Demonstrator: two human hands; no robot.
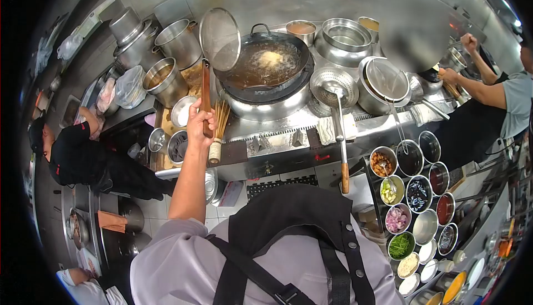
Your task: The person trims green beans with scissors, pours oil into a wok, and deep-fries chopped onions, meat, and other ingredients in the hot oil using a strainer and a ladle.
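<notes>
My left hand is closed around the wooden handle of a fine-mesh skimmer. Its round mesh is raised, tilted up beside the left rim of a black wok. Inside the wok, pale, foaming food sits in dark liquid. Just right of my hand, a bamboo wok brush leans against the stove front. A small steel bowl lies to the hand's left. No part of my right hand shows.
A perforated strainer and a long-handled ladle rest right of the wok. Steel pots stand to the left. Several ingredient tins line the right. One co-worker stands at the right, another at the left.
</notes>
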